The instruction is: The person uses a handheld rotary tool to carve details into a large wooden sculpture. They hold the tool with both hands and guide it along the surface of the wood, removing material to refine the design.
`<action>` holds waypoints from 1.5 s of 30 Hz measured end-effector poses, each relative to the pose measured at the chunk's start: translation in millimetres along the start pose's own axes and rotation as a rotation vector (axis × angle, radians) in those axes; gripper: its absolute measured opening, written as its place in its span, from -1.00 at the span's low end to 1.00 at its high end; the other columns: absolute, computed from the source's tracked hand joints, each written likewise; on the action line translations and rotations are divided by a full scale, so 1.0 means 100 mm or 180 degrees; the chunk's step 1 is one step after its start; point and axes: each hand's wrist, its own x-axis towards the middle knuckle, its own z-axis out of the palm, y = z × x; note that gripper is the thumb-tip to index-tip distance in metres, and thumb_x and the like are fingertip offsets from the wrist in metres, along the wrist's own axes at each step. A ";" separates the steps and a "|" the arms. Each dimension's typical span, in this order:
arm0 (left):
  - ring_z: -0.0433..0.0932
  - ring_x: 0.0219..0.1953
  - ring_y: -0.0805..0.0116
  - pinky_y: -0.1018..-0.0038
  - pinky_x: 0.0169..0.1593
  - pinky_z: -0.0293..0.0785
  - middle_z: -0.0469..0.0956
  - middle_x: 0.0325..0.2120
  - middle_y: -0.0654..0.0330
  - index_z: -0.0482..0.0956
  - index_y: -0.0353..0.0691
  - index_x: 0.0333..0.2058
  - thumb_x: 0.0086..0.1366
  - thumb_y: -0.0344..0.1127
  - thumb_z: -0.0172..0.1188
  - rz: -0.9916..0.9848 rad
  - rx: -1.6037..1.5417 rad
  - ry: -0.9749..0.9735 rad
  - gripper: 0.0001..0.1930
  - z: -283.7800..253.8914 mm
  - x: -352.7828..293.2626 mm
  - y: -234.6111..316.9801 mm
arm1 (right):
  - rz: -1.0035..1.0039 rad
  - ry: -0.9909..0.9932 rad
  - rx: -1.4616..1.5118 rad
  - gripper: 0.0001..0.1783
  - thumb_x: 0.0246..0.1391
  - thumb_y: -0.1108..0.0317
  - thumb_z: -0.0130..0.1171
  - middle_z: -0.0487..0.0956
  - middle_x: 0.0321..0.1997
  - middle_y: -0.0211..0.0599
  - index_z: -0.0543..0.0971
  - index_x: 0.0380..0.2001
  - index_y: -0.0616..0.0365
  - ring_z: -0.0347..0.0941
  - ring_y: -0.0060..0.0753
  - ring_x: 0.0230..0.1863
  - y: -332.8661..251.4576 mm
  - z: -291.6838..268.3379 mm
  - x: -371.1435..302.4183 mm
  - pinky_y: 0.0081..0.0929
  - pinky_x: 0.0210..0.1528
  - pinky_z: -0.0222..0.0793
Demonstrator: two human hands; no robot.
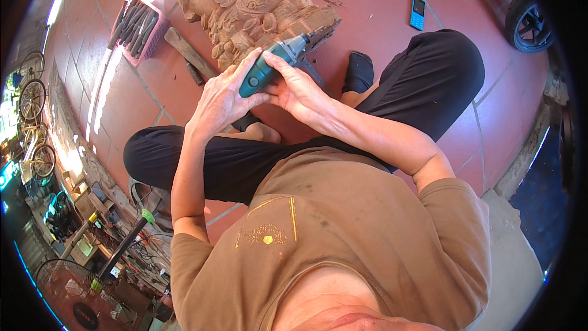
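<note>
Between both my hands is a teal rotary tool (262, 75), its grey nose pointing up and right toward a carved wooden statue (245, 9). My left hand (222, 97) wraps the tool's left side and rear end. On its other side my right hand (295, 89) grips it, thumb lying along the top of the body and fingers partly hidden underneath. The statue lies on the floor just beyond the tool, its base end near the tool's tip. Whether the tip touches the wood I cannot tell.
A pink basket (160, 32) of dark chisels stands at the far left, beside a wooden mallet (188, 51). A mobile phone (418, 13) lies on the red tiles to the right, near a black wheel (528, 21). A fan (79, 297) stands at the lower left.
</note>
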 end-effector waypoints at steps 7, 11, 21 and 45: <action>0.61 -0.03 -0.19 0.14 -0.01 0.56 0.58 0.00 -0.14 0.22 -0.01 0.40 0.05 -0.16 0.51 -0.0134 -0.0060 -0.0080 -0.06 -0.04 0.01 0.04 | -0.0083 -0.0046 -0.0071 -0.57 0.27 -0.02 0.25 0.59 0.04 -0.32 0.52 0.08 -0.06 0.56 -0.30 0.05 0.03 -0.03 0.04 -0.18 0.01 0.48; 0.60 0.02 -0.18 0.18 0.03 0.56 0.57 0.06 -0.11 0.22 -0.01 0.40 0.05 -0.19 0.51 -0.0229 -0.0076 -0.0132 -0.05 -0.05 0.01 0.06 | -0.0081 -0.0029 -0.0103 -0.56 0.26 -0.03 0.25 0.59 0.04 -0.32 0.51 0.08 -0.06 0.56 -0.29 0.06 0.02 0.00 0.02 -0.16 0.02 0.47; 0.61 -0.02 -0.19 0.17 -0.01 0.57 0.59 0.01 -0.12 0.24 -0.01 0.39 0.05 -0.17 0.52 -0.0247 -0.0019 -0.0102 -0.06 -0.04 0.01 0.04 | -0.0078 -0.0031 -0.0089 -0.56 0.26 -0.02 0.25 0.62 0.02 -0.32 0.52 0.07 -0.03 0.59 -0.31 0.04 0.00 0.01 0.03 -0.18 0.03 0.50; 0.59 0.06 -0.15 0.18 0.06 0.55 0.56 0.10 -0.09 0.23 0.02 0.40 0.06 -0.17 0.51 -0.0355 0.0012 -0.0066 -0.06 -0.09 0.03 0.08 | -0.0133 -0.0044 -0.0158 -0.48 0.20 -0.09 0.31 0.59 0.00 -0.34 0.51 0.04 0.01 0.58 -0.31 0.00 0.00 0.04 0.10 -0.24 0.01 0.48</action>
